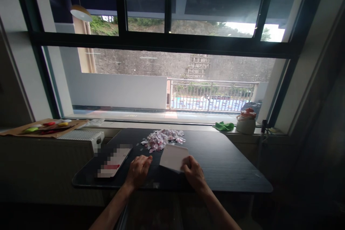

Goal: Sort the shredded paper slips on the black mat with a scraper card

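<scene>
My right hand (193,172) is closed on the right edge of a white sheet of paper (174,156), which is tilted over the dark table. To the left, my left hand (138,170) rests near the table's front with its fingers curled and thumb pressed in. Whatever it may hold is hidden. A gap separates it from the sheet. Just behind the sheet lies a loose heap of small paper scraps (161,139), white with some pinkish pieces.
A flat, partly pixelated rectangular object (114,161) lies on the table (223,161) at left. On the windowsill at right are a green cloth (223,126) and a pale pot (245,125). A radiator (81,137) stands left, beside brown paper (16,130) holding coloured items.
</scene>
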A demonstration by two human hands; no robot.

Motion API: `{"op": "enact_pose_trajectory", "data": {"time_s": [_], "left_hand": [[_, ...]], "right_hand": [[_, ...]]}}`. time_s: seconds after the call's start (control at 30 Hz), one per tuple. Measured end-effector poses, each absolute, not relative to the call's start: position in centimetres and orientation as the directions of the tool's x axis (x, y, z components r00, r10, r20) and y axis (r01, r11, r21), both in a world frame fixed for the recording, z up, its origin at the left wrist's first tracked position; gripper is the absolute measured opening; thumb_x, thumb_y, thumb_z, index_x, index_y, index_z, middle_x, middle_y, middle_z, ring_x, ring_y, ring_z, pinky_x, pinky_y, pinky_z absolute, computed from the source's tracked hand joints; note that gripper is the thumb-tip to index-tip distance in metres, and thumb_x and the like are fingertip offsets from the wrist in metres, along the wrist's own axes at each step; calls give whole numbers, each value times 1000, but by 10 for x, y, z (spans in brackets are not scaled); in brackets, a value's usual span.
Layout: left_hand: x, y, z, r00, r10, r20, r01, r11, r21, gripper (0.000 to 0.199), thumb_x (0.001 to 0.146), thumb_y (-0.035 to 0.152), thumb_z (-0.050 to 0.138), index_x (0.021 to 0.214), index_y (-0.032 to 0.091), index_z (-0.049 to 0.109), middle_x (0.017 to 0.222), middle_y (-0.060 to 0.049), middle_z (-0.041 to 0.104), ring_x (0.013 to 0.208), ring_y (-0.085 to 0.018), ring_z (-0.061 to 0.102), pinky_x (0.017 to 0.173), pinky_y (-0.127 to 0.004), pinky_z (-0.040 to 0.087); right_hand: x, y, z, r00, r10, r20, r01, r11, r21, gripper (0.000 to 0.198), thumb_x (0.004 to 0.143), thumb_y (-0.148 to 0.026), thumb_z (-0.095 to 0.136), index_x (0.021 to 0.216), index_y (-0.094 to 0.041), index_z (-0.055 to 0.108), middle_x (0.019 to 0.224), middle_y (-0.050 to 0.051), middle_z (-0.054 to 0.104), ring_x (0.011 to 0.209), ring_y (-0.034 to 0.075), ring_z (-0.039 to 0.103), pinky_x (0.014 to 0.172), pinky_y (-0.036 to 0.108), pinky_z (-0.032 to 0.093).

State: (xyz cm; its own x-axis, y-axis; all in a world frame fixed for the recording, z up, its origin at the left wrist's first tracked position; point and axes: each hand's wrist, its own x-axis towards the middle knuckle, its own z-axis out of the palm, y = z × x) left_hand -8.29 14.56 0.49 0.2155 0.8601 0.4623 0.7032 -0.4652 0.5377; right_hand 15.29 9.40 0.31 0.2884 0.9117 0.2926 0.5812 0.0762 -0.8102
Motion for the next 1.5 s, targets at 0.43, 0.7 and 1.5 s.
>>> {"op": "enact_pose_trajectory", "data": {"time_s": [0.43,0.7,1.5], "left_hand": [[-80,144,6,228,870,437,734,-449,510,42,89,42,35,71,21,65,78,-5,66,86,-20,57,82,-34,41],[-81,144,8,236,875,424,741,-444,504,42,90,39,34,68,21,64,77,-5,66,84,-19,57,81,-32,40],[-81,143,10,233,880,414,741,-436,510,43,91,40,34,69,20,65,79,-5,68,85,-18,57,81,-31,39]], "right_hand": [[172,77,1,52,963,265,607,181,-774,6,69,-26,45,72,-21,45,71,0,55,68,17,51,61,28,36],[172,74,5,-8,972,236,576,198,-793,11,70,-30,47,75,-20,47,74,2,55,69,17,49,61,29,37],[172,70,6,-60,970,237,352,243,-904,14,70,-26,53,81,-17,55,79,3,60,72,17,55,62,28,45]]}}
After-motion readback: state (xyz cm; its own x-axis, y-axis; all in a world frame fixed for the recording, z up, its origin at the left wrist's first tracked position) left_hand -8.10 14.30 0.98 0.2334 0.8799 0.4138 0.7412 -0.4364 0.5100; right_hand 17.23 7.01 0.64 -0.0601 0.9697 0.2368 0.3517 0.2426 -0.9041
